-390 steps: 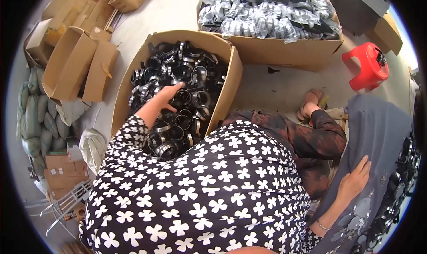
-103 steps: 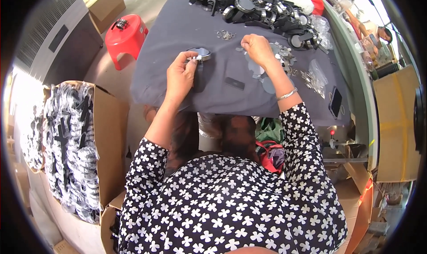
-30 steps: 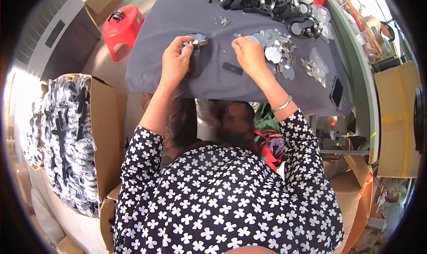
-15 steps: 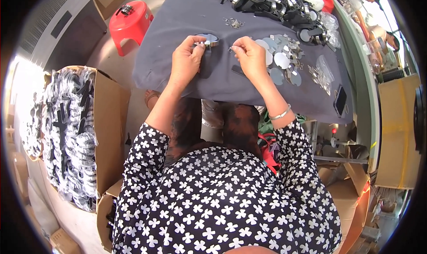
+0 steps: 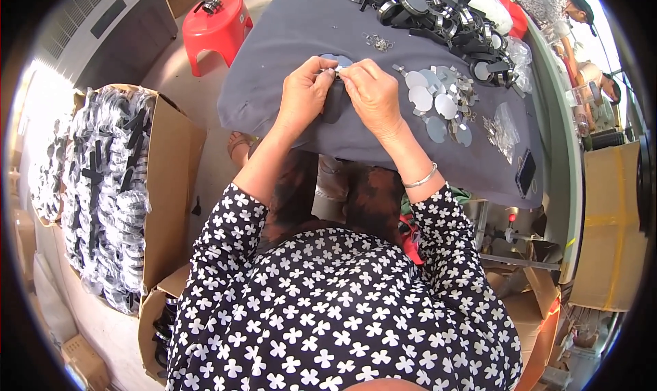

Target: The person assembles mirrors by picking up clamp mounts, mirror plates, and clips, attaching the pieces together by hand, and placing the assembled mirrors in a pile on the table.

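My left hand (image 5: 303,95) is closed on a wristwatch (image 5: 333,59) with a round grey-blue face and a dark strap, held just above the cloth-covered table. Thumb and fingers pinch its near edge. My right hand (image 5: 373,95) meets it there, its thumb and forefinger pressed together at the watch's edge on a small metal piece mostly hidden by the fingertips. To the right of that hand lie loose round grey discs (image 5: 445,106), several with small tabs. A little heap of small metal parts (image 5: 378,43) sits beyond both hands.
Many dark-strapped watches (image 5: 415,3) are heaped along the table's far edge. A clear bag with thin metal parts (image 5: 505,132) and a phone (image 5: 525,172) lie on the right. Left are a red stool (image 5: 216,30) and a carton (image 5: 171,186) of wrapped watches. Other people sit at far right.
My right hand has moved left, from apart with a small metal piece in its fingertips to against the watch. My left hand still holds the watch. The whole view has shifted slightly.
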`<action>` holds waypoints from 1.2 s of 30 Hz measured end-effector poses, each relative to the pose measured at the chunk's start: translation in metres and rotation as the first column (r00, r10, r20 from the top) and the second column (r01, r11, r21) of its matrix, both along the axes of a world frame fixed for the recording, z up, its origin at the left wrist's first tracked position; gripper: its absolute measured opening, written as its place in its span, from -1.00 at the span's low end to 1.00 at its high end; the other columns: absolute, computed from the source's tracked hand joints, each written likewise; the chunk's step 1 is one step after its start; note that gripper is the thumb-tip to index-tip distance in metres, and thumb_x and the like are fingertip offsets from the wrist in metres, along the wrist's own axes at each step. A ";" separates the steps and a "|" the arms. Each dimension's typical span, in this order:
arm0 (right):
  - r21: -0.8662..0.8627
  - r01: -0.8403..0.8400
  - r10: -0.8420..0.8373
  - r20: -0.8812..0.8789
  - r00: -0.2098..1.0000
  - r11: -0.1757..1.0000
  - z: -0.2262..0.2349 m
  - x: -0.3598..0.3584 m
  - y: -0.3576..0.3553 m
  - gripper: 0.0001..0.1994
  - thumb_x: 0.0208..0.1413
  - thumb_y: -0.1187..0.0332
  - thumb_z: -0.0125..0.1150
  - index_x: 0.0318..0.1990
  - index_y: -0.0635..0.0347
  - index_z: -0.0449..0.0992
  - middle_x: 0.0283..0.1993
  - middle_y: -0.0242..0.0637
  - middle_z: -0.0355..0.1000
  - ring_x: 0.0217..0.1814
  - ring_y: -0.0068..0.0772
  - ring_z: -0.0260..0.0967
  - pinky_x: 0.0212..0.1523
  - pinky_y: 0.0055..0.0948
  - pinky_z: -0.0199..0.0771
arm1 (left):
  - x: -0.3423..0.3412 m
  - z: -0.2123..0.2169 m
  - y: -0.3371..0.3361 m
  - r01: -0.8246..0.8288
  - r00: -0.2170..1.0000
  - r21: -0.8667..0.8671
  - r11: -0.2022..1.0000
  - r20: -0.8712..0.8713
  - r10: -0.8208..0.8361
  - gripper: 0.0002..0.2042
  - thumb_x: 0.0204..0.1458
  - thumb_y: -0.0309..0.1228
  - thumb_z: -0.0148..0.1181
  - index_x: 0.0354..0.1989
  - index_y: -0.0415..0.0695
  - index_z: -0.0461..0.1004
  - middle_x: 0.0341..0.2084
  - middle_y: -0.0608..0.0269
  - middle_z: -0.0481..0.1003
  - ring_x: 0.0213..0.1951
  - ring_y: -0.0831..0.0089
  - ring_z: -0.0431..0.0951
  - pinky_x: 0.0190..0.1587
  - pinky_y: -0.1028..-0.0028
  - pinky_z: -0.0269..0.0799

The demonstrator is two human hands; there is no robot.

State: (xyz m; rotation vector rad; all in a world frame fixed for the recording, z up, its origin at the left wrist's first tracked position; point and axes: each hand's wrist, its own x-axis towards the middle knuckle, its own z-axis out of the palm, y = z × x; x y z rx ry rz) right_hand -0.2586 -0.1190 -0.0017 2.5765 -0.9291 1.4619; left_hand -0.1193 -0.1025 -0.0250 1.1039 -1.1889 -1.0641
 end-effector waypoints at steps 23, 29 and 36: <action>0.210 0.130 -0.169 0.177 0.970 0.969 0.017 -0.034 -0.011 -0.95 -0.06 0.46 0.16 -0.46 0.21 0.44 -0.46 -0.19 0.41 -0.45 -0.12 0.39 -0.43 -0.30 0.40 | -0.007 0.001 0.002 -0.027 0.999 0.021 0.999 0.036 0.026 -0.88 0.02 -0.52 0.05 -0.27 -0.19 0.44 -0.74 0.47 0.32 -0.69 0.77 0.19 -0.66 0.66 0.12; 0.414 0.333 -0.409 0.108 0.906 0.847 0.039 -0.130 -0.033 -0.93 -0.06 0.44 0.16 -0.43 0.23 0.49 -0.53 -0.20 0.43 -0.52 -0.33 0.40 -0.44 -0.45 0.37 | -0.009 0.004 0.001 -0.006 0.999 0.006 1.000 0.039 0.005 -0.88 0.04 -0.55 0.02 -0.25 -0.18 0.43 -0.72 0.52 0.29 -0.68 0.80 0.15 -0.66 0.68 0.07; 0.467 0.636 -0.659 -0.139 0.739 0.614 0.060 -0.237 0.007 -0.88 -0.03 0.40 0.10 -0.42 0.24 0.51 -0.56 -0.17 0.42 -0.54 -0.34 0.39 -0.46 -0.41 0.34 | -0.005 0.002 0.001 -0.008 0.997 -0.028 1.000 0.077 0.010 -0.86 0.07 -0.49 0.01 -0.21 -0.14 0.44 -0.73 0.52 0.26 -0.72 0.78 0.14 -0.70 0.69 0.01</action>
